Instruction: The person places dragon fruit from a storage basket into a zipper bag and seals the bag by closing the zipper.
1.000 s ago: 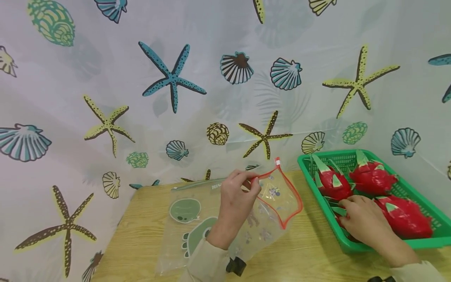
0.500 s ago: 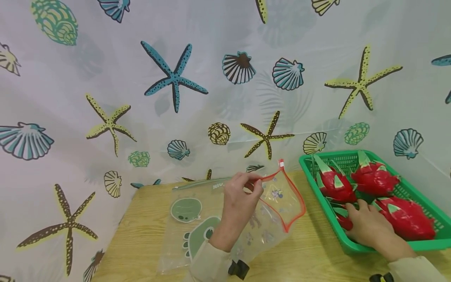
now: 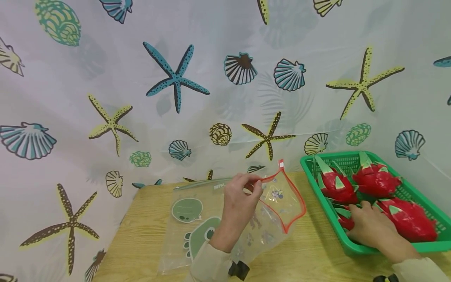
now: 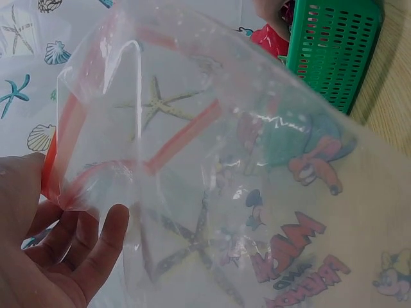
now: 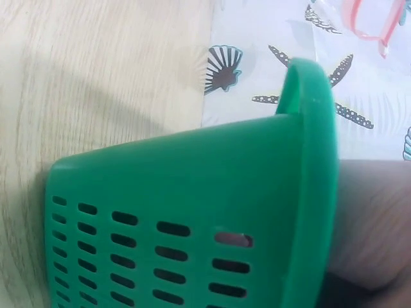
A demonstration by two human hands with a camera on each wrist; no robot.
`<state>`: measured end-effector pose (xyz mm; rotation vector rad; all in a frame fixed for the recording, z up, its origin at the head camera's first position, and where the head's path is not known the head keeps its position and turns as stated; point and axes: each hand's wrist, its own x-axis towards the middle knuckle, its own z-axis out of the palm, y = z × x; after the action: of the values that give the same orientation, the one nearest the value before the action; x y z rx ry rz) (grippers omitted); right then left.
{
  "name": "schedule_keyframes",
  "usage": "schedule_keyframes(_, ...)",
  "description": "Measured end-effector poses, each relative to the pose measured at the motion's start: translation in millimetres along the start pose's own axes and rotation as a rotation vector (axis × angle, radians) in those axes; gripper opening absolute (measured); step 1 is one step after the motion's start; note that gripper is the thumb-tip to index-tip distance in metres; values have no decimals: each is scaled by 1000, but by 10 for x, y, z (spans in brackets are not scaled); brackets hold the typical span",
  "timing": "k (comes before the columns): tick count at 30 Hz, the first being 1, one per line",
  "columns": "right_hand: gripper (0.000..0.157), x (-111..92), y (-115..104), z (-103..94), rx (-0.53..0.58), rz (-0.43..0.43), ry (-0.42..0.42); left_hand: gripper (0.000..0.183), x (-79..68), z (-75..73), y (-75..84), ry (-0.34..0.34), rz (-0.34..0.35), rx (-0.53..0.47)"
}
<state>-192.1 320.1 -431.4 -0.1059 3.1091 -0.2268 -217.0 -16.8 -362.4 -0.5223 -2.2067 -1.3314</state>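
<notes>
My left hand [image 3: 239, 207] pinches the red zip edge of a clear zip-lock bag [image 3: 278, 196] between thumb and fingers. The bag's mouth gapes, and small cartoon figures are printed on the plastic. In the left wrist view the hand [image 4: 70, 237] holds that red edge at one side, the other fingers spread loosely. My right hand [image 3: 373, 227] is inside the green basket [image 3: 322, 201], its fingers bent over a red dragon fruit [image 3: 346, 223] in the near left corner. The hand covers most of that fruit. Right wrist: basket wall [image 5: 192, 167] hides the fingers.
Three other dragon fruits lie in the basket: one far left [image 3: 336, 188], one far right [image 3: 375, 180], one near right [image 3: 408, 219]. A second clear bag with green dinosaur print [image 3: 186, 209] lies flat on the wooden table [image 3: 141, 235]. A shell-patterned curtain [image 3: 197, 117] hangs behind.
My right hand has shifted a little right over the dragon fruit in the near corner, showing more of its red skin. My left hand keeps its pinch on the bag's edge.
</notes>
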Motion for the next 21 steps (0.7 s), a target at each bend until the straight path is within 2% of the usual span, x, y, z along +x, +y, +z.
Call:
schedule_keyframes(8,73,-33,53,-34,64,-40,60,9,-2,16,-14,-4,4,4)
schedule_keyframes(16,79,-40,106,-161,174,-10,40,9,-13,48,-19,-7,4,23)
schedule_keyframes(21,85,-63,79,-227,203,15,67,8,-3,73,-18,13,47,66)
